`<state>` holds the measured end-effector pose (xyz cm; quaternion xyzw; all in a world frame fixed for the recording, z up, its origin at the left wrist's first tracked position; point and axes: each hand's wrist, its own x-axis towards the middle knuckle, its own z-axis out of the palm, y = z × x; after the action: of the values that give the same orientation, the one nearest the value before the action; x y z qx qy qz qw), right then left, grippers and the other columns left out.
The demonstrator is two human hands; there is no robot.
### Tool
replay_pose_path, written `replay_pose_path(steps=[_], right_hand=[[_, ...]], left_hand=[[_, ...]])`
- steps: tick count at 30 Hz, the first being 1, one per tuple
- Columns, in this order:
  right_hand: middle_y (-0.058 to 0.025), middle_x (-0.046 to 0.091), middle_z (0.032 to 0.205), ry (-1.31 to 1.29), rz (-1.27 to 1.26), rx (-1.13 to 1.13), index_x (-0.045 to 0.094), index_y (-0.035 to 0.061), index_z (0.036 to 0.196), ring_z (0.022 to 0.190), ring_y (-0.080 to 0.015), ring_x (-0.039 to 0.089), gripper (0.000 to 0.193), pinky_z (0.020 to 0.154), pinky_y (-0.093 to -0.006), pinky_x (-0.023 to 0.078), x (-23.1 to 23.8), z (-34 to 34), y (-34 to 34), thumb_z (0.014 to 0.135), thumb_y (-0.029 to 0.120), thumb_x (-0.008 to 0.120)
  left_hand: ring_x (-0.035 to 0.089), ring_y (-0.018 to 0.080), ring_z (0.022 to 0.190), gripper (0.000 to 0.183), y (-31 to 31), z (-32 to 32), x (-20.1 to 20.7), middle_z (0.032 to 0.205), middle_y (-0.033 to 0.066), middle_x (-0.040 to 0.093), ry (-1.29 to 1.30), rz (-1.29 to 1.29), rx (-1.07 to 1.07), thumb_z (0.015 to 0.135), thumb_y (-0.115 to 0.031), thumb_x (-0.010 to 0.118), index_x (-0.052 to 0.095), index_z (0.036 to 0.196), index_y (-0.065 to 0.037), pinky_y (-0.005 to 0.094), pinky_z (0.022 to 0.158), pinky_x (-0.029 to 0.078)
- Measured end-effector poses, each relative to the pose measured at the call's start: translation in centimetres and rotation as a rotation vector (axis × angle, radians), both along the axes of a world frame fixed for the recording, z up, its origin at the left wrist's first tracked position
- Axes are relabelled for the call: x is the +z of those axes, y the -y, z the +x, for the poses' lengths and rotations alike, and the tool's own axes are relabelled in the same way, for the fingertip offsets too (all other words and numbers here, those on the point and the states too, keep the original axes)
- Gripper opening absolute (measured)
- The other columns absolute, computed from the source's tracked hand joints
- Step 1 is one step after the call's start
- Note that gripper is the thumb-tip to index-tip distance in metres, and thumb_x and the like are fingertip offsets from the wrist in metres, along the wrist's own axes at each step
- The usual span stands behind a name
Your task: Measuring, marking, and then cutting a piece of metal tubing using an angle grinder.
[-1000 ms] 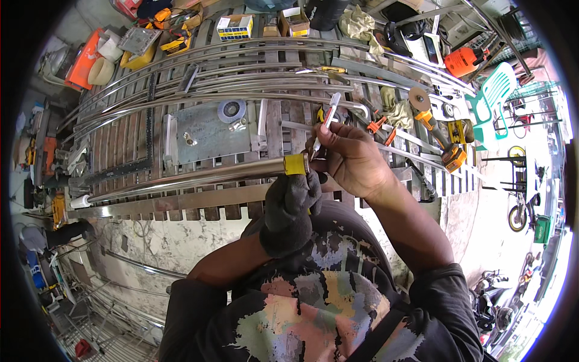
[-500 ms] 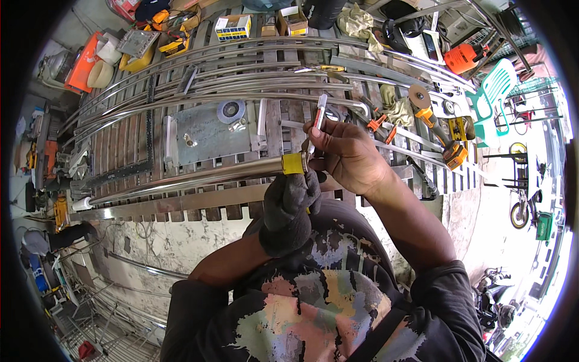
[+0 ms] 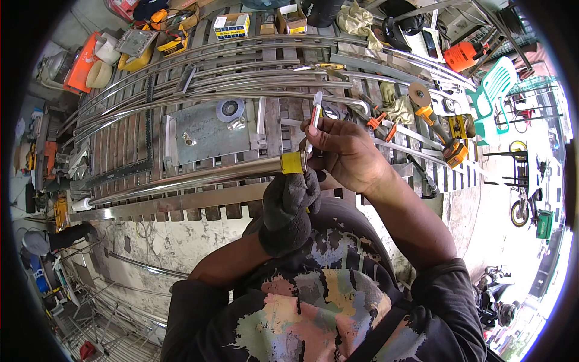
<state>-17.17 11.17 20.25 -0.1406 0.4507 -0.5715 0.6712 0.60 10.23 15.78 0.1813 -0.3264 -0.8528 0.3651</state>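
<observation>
The left hand [image 3: 289, 205], in a dark grey knit glove, is curled shut around the near end of a long shiny metal tube [image 3: 199, 178], just behind the yellow cap [image 3: 294, 163] on its tip. The tube runs from that hand away to the left, lying across the slatted metal workbench [image 3: 120, 151] and ending near the bench's left edge. The bare right hand [image 3: 344, 151] sits just to the right of the yellow cap, its fingers pinched closed on a thin silver stick [image 3: 313, 117] that stands almost upright, with its lower end right at the cap; whether it touches the cap cannot be told. Behind the hands a flat grey plate [image 3: 208, 133] lies on the bench with a round disc [image 3: 230, 109] at its far corner. Several bent steel bars [image 3: 253, 66] arc across the bench further back. To the right lies an orange and black angle grinder [image 3: 437, 123], and a green plastic chair [image 3: 497, 90] stands beyond it.
</observation>
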Motion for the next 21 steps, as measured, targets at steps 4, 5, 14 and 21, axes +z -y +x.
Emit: replay_pose_path(steps=[4,5,14,21], right_hand=[[0.0017,0.062,0.097,0.012,0.017,0.009,0.061,0.0024,0.121,0.083,-0.0113,0.066,0.024,0.075,-0.0328,0.061,-0.2,-0.1,0.1,0.104,0.018,0.068],[0.0017,0.062,0.097,0.012,0.017,0.008,0.061,0.0024,0.121,0.083,-0.0113,0.066,0.024,0.075,-0.0328,0.061,-0.1,0.0,0.2,0.104,0.018,0.068],[-0.0025,0.062,0.092,0.027,0.009,-0.008,0.061,0.0036,0.110,0.077,-0.0161,0.067,0.026,0.069,-0.0308,0.058,0.3,0.3,0.8,0.102,0.025,0.073],[-0.0029,0.062,0.091,-0.015,0.019,0.003,0.060,0.0038,0.109,0.077,-0.0161,0.068,0.027,0.066,-0.0296,0.058,1.2,0.6,1.3,0.102,0.026,0.072]], left_hand=[[0.043,0.0153,0.059,0.025,0.0,0.0,-0.4,0.074,0.0025,0.047,-0.063,0.031,-0.015,0.109,-0.032,0.054,0.053,0.101,-0.008,0.0324,0.052,0.041],[0.042,0.0154,0.059,0.025,0.0,-0.1,-0.1,0.073,0.0023,0.047,-0.035,0.041,-0.004,0.109,-0.032,0.054,0.053,0.100,-0.008,0.0323,0.052,0.041],[0.046,0.0150,0.062,0.026,-0.1,0.1,-1.2,0.080,0.0038,0.051,-0.078,-0.019,-0.014,0.110,-0.032,0.053,0.052,0.106,-0.007,0.0318,0.052,0.042],[0.046,0.0143,0.064,0.028,0.1,0.3,-1.2,0.081,0.0037,0.051,-0.128,-0.076,-0.057,0.111,-0.035,0.052,0.051,0.106,-0.007,0.0311,0.053,0.043]])
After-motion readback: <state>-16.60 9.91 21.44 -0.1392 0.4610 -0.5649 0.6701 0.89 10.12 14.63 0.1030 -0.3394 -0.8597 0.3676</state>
